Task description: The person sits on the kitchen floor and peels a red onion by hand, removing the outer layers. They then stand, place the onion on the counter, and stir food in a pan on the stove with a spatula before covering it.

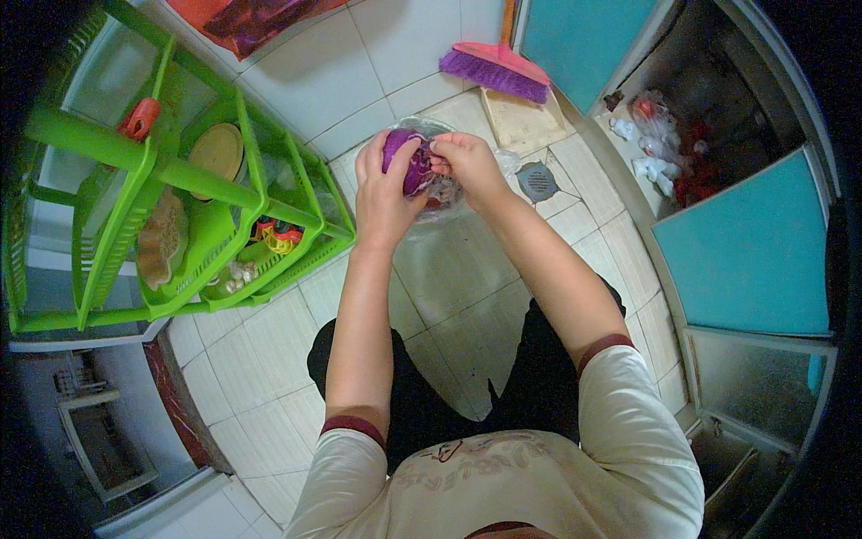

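My left hand (386,178) is wrapped around a purple red cabbage (404,160), its fingers spread over the top. My right hand (468,162) is at the cabbage's right side, where white veins show on a cut or torn face. Its fingers are curled together there; whether they pinch a piece of leaf cannot be told. Under both hands stands a bin or bowl lined with a clear plastic bag (450,210), holding some dark and reddish scraps. The bag's edge spreads to the right of my right wrist.
A green plastic rack (202,178) stands at the left, holding a plate and other items. A purple-bristled broom (502,67) and a dustpan (525,121) lean by the tiled wall. A floor drain (537,182) lies near the open turquoise cabinet (741,249) at the right.
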